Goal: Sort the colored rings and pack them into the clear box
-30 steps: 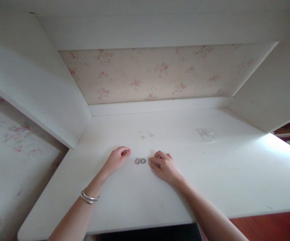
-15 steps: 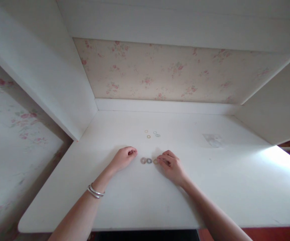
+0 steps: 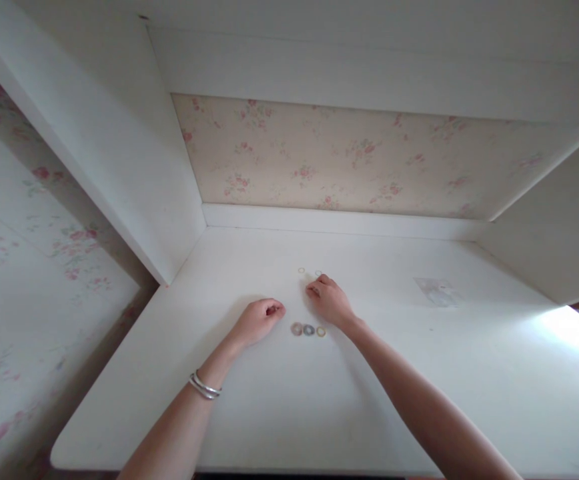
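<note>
A row of three small rings lies on the white table: a pinkish ring, a grey ring and a yellow ring. My left hand rests just left of and behind this row, fingers curled together; whatever is in them, if anything, is hidden. Beyond the row, my right hand reaches down with thumb and fingers pinched together. At its fingertips I cannot make out what it grips. Past it lie a thin yellowish ring and a pale greenish ring, partly covered by the hand.
A clear plastic bag lies flat on the right side of the table. White panels enclose the table at left, above and right, with a floral-papered wall behind. The table's rounded front corner is at the lower left.
My right hand has left the yellow ring, which now shows fully in the row, and moved away from me to the farther rings, hiding some. My left hand stays beside the row. The view has shifted slightly.
</note>
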Demonstrator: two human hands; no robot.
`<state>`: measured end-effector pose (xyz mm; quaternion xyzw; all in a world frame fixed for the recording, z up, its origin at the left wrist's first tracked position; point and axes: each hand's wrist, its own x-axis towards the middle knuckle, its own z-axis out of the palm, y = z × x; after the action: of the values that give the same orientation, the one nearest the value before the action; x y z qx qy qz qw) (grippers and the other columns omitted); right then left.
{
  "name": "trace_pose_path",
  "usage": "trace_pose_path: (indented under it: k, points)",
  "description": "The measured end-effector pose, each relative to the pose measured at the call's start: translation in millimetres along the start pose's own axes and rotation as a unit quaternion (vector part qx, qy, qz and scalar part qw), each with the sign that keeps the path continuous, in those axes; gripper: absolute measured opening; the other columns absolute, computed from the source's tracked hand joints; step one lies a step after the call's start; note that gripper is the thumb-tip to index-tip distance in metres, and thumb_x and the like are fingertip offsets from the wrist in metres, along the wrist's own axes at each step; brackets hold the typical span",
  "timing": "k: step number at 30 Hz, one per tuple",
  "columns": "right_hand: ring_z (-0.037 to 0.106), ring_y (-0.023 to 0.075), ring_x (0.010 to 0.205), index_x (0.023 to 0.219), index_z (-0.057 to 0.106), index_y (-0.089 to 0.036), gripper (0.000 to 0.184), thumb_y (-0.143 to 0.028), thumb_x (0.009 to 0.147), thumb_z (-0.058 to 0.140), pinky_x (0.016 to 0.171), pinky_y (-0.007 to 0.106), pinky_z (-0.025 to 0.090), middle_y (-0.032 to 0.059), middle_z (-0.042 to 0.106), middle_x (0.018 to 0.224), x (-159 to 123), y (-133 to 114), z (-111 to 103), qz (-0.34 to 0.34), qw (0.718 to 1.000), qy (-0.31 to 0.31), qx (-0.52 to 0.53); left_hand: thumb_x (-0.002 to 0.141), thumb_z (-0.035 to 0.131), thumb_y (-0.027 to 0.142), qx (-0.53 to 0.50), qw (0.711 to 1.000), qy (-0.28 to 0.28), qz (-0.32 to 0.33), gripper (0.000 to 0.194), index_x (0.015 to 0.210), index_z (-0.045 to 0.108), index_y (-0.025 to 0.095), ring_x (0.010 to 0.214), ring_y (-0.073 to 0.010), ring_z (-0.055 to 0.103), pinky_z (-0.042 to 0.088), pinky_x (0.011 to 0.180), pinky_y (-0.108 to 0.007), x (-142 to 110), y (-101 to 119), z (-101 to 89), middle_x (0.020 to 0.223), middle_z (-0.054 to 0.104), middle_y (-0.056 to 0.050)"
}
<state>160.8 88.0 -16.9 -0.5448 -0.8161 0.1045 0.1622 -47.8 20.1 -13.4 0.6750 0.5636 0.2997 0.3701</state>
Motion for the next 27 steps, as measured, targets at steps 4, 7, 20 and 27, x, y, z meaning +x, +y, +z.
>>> trace_pose_path:
  k: [4, 7, 20, 27]
  points:
    - [0.054, 0.0165, 0.086, 0.081, 0.067, -0.020, 0.025, -0.022, 0.090, 0.044, 0.076, 0.027, 0.040, 0.0070, 0.058, 0.089, -7, 6, 2, -0.032, 0.999, 0.017, 0.004, 0.081, 0.049, 0.037, 0.013, 1.000, -0.001, 0.002, 0.028, 0.089, 0.068, 0.018, 0.077, -0.0176, 0.062, 0.045, 0.070, -0.026, 1, 1, 0.1, 0.084, 0.070, -0.003]
    - [0.054, 0.0159, 0.083, 0.082, 0.067, -0.021, 0.025, -0.025, 0.090, 0.044, 0.074, 0.027, 0.042, 0.0059, 0.058, 0.087, -17, 11, 1, -0.043, 0.998, 0.043, 0.022, 0.081, 0.050, 0.036, 0.014, 1.000, 0.003, -0.001, 0.028, 0.089, 0.069, 0.018, 0.076, -0.0175, 0.062, 0.045, 0.071, -0.026, 1, 1, 0.3, 0.084, 0.070, -0.003]
    - [0.056, 0.0161, 0.080, 0.089, 0.067, -0.022, 0.026, -0.034, 0.092, 0.044, 0.074, 0.029, 0.046, 0.0057, 0.057, 0.087, -97, 2, -26, -0.058, 0.979, 0.073, 0.182, 0.081, 0.049, 0.037, 0.021, 1.000, 0.004, -0.005, 0.028, 0.088, 0.068, 0.018, 0.074, -0.0167, 0.060, 0.044, 0.069, -0.026, 1, -1, 1.1, 0.082, 0.069, -0.003]
    - [0.055, 0.0161, 0.081, 0.091, 0.068, -0.023, 0.026, -0.030, 0.093, 0.043, 0.075, 0.030, 0.046, 0.0055, 0.058, 0.086, -105, 6, -11, -0.096, 0.982, 0.051, 0.157, 0.081, 0.049, 0.039, 0.026, 1.000, 0.011, -0.011, 0.029, 0.088, 0.068, 0.018, 0.076, -0.0176, 0.061, 0.044, 0.070, -0.026, -1, 3, 2.2, 0.083, 0.069, -0.003]
